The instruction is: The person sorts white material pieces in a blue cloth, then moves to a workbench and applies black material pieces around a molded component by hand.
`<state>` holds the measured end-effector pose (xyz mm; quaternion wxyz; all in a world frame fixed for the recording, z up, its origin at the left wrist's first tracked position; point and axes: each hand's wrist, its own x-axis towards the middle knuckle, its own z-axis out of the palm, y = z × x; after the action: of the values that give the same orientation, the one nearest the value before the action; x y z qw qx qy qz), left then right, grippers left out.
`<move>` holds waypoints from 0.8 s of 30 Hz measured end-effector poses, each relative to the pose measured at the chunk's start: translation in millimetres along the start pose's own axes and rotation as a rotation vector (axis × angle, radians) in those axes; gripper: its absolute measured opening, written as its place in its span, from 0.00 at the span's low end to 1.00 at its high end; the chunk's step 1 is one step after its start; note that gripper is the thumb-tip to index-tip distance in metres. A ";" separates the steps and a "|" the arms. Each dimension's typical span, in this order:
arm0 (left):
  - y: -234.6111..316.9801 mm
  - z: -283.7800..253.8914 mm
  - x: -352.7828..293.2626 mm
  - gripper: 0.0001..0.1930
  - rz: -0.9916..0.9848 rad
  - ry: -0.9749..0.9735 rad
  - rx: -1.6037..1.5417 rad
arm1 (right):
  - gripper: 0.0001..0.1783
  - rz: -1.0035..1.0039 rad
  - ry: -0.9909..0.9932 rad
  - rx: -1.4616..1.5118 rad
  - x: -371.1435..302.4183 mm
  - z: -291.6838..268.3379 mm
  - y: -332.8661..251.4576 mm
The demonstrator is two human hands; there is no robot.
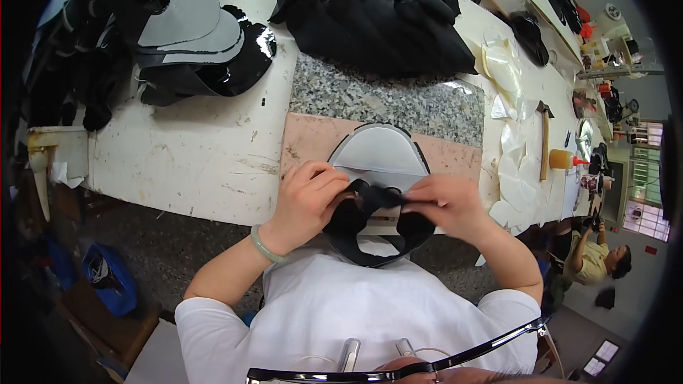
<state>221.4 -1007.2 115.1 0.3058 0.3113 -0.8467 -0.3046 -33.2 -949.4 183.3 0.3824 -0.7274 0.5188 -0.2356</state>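
A shoe upper point(380, 148), black with a light grey lined toe part, lies at the table's near edge, its black back part reaching over the edge toward my body. My left hand point(307, 195) pinches its black edge on the left side, thumb and fingers closed together. Opposite it, my right hand point(447, 203) grips the black material on the right side, fingers pressed together. Between the hands the black middle piece is slightly blurred. Beneath the toe is a pinkish board point(306, 142), set against a speckled granite slab point(370, 96).
Stacked grey-and-black shoe uppers point(188, 18) fill the far left. Black fabric pieces point(377, 21) lie beyond the slab. On the right are white cut pieces point(516, 178), a hammer point(545, 139) and a yellow glue bottle point(560, 159). A person point(601, 259) is at the far right.
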 end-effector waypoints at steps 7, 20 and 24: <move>2.8 2.9 7.0 0.16 0.019 -0.009 0.043 | 0.14 0.303 0.121 0.595 -19.5 12.7 25.9; 4.2 -11.6 30.1 0.26 0.015 -0.291 -0.027 | 0.08 0.483 -0.390 0.531 19.0 4.9 -2.5; 5.7 -16.2 31.8 0.29 -0.044 -0.410 -0.068 | 0.15 0.857 -0.192 0.933 22.5 8.3 8.1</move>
<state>211.2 -1031.6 139.7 0.1308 0.2509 -0.8734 -0.3964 -23.8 -969.1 170.6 0.7637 -0.2304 0.5700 -0.1969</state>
